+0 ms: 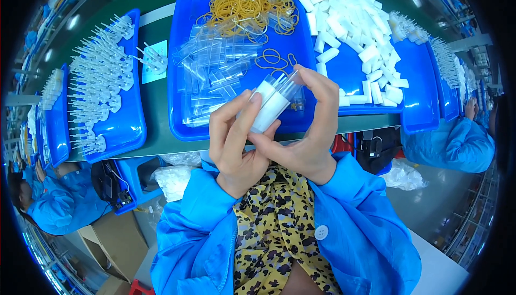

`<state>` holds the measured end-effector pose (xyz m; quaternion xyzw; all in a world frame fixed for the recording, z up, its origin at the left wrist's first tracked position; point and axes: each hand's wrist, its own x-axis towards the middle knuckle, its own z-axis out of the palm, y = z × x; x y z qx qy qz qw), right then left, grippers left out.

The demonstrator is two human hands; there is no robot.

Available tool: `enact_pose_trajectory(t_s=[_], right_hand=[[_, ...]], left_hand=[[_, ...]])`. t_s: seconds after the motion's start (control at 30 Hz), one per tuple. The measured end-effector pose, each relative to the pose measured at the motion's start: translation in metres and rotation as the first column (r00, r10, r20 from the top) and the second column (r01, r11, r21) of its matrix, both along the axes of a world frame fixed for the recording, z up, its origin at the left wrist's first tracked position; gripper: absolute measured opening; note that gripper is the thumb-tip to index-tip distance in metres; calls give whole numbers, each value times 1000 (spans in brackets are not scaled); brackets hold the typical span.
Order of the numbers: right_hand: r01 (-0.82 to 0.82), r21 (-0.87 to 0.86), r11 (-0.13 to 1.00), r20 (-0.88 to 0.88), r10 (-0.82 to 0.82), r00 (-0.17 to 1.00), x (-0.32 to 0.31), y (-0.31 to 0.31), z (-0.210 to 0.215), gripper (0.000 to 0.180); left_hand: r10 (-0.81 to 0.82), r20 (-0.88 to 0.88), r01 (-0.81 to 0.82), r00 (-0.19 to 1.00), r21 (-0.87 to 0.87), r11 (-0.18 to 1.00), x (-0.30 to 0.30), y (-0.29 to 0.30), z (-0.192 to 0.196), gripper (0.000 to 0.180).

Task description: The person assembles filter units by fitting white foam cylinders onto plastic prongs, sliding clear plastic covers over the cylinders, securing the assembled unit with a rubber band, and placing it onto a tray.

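Observation:
Both my hands meet above the front of the middle blue tray (173, 88). Between them is a bundle of clear plastic sleeves with white blocks inside (270, 106), tilted up to the right; thin whitish stems show at its upper end. My left hand (232, 136) pinches it from the left, fingers along its side. My right hand (312, 128) has its index fingertip at the clear upper end and its thumb near the lower end. Beyond the hands, the tray holds flat clear sleeves (217, 61) and a heap of yellow rubber bands (242, 2).
White blocks (349, 21) are heaped in a blue tray at the right. On the left, another blue tray (131, 139) carries rows of white stemmed parts (102, 74). A few more stand on a pale card (156, 69). Co-workers in blue (449, 144) sit at both sides.

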<state>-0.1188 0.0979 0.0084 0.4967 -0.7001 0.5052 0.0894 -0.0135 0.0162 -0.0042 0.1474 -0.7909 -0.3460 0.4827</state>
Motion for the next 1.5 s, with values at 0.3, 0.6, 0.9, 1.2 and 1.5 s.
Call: enact_pose_trajectory(t_s=[0.3, 0.6, 0.9, 1.2, 1.5], right_hand=[[90, -159, 983, -127, -111, 986, 3, -1, 0, 64], [61, -155, 986, -160, -85, 983, 5, -3, -4, 58], [65, 111, 992, 15, -67, 998, -50, 7, -9, 36], [63, 506, 860, -198, 45, 979, -39, 2, 0, 22], [-293, -152, 944, 491, 329, 807, -41, 4, 3, 29]], left_hand=[[-51, 17, 49, 999, 74, 996, 3, 2, -4, 58], [-83, 55, 79, 995, 77, 994, 7, 2, -8, 59], [-151, -186, 227, 971, 520, 823, 11, -7, -6, 53], [-161, -239, 275, 958, 596, 755, 15, -13, -7, 49], [-103, -277, 270, 955, 675, 686, 21, -18, -3, 47]])
